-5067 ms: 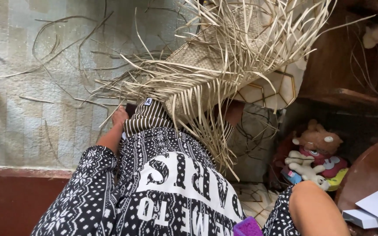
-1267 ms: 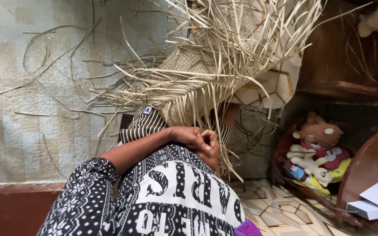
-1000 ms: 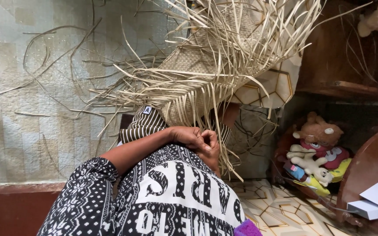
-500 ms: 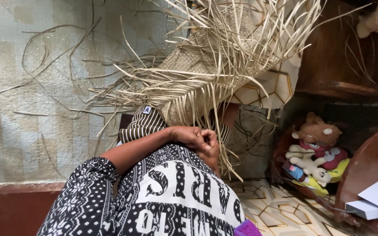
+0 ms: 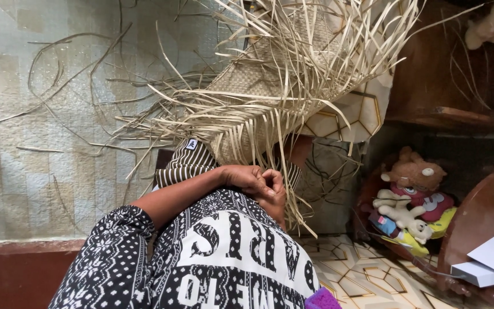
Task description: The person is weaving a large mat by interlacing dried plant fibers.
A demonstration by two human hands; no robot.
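A big woven mat of pale straw fills the upper middle, its loose strips fanning out and running past the top edge. It rises above the person's lap, over a patterned floor covering. A stuffed toy sits at the right, partly in shadow. The left hand is curled shut at the mat's lower strips. The right hand is mostly hidden behind it; its grip cannot be told.
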